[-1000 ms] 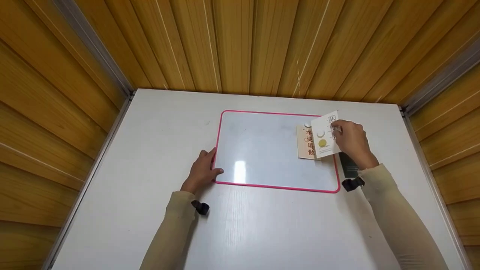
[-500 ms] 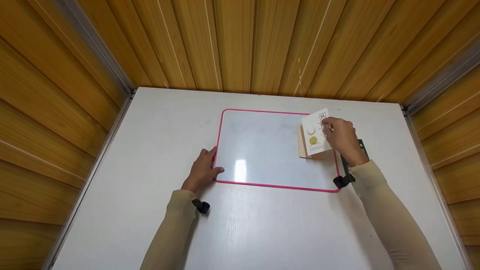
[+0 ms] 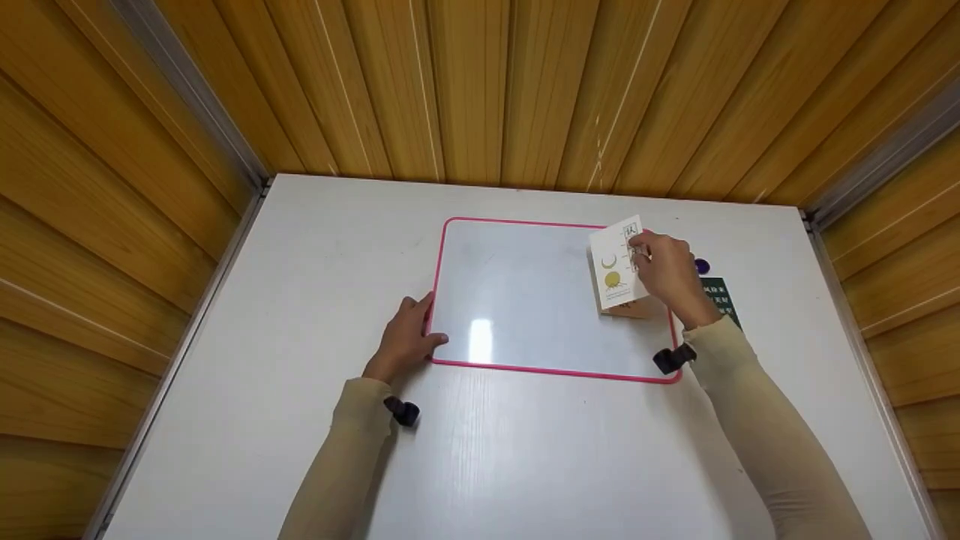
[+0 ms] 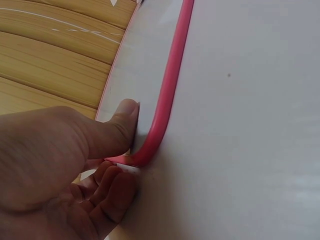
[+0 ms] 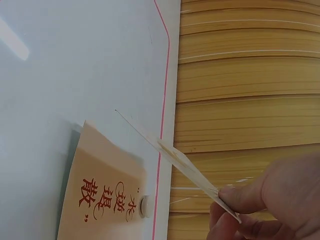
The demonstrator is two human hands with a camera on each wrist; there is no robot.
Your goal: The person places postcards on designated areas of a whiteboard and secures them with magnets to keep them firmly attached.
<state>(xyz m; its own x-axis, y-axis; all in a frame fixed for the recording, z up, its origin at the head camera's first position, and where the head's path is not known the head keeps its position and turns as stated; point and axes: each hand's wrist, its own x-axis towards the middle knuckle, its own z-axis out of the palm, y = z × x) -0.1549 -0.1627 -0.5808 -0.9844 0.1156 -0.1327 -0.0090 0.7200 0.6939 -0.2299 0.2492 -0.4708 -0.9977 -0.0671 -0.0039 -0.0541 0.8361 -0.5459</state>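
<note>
A whiteboard (image 3: 517, 300) with a pink frame lies on the table. My left hand (image 3: 405, 337) grips its left edge near the lower corner, thumb on the surface and fingers at the frame's outer side, as the left wrist view shows. Over the board's right part, my right hand (image 3: 667, 274) pinches a white card (image 3: 613, 262) by its right side; a moon, a yellow round shape and characters are printed on it. Beneath it is a peach card (image 5: 105, 185) with red-brown characters, held to the board by a round white magnet (image 5: 145, 206). In the head view the white card hides most of it.
Right of the board, a dark green card (image 3: 720, 296) with light characters lies on the white table (image 3: 525, 457), partly behind my right wrist. A purple round piece (image 3: 702, 266) sits just above that card. Wood-patterned walls (image 3: 480, 90) enclose the table's back and sides.
My right hand has moved left with the white card, which now covers more of the peach card. The purple piece and more of the green card have come into sight. My left hand stays put.
</note>
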